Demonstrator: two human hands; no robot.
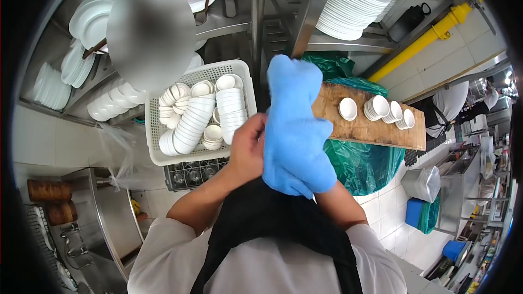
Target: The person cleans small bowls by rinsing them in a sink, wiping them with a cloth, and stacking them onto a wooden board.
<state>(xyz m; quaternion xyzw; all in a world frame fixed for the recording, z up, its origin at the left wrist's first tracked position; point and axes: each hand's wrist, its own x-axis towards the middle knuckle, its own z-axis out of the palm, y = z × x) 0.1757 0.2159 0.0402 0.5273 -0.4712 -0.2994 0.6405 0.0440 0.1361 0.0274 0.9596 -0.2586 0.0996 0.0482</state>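
You held a blue, fuzzy cloth (297, 136) up before your black apron (261, 218), between a basket and a board.
Your left hand (246, 149) was curled, its fingers against the cloth's left edge, though how firmly they gripped could not be told; your right forearm (342, 207) ran up under the cloth, which hid the right hand, so its grip could not be told either. To your left sat a white, perforated plastic basket (154, 144), holding rows and piles of small, round white bowls (188, 122). To your right, a worn, rectangular wooden board (354, 132) lay over crumpled green plastic sheeting (365, 166), bearing one separate white bowl (347, 109) nearest the cloth and three short stacks of white bowls (376, 108) beyond it.
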